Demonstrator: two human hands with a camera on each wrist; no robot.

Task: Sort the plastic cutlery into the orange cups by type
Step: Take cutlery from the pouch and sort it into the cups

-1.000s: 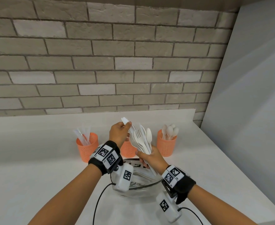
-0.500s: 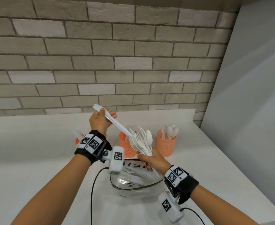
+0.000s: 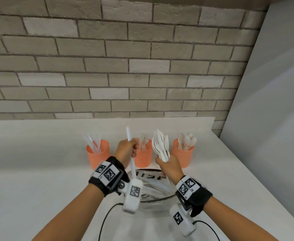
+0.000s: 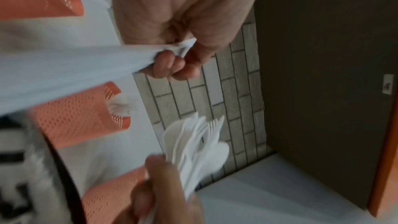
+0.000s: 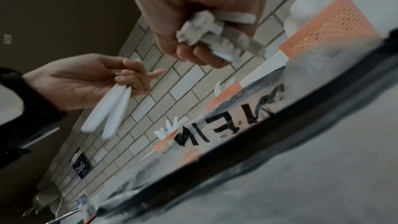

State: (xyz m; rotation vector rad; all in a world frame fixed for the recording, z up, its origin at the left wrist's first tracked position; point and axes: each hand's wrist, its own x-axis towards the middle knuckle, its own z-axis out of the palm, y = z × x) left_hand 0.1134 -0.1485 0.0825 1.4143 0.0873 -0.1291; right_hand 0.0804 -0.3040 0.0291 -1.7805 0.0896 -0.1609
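Two slim white plastic knives [image 5: 107, 108], as far as can be told, pinched mid-length in the left hand [image 3: 126, 150], grip curled tight round them, roughly upright, rounded handle ends hanging below the fist. Held just in front of the middle orange mesh cup [image 3: 143, 159] of forks, between the left orange mesh cup [image 3: 98, 155] of knives and the right orange mesh cup [image 3: 183, 155] of spoons. Fanned bundle of mixed white plastic cutlery [image 3: 161, 146] clamped by the handles in the right hand [image 3: 168, 165], grip closed in a fist, above the clear glass bowl [image 3: 153, 202] on the white table [image 3: 38, 171]. Probably feather-light, stiff along the length yet brittle if bent, and slick piece against piece, so likely to slide or fan out under a loose hold. Best taken by the flat handle, thumb against fingers, never by tines or blade tip. Likely best lowered into the left cup rather than tossed, since such a light cup could tip.
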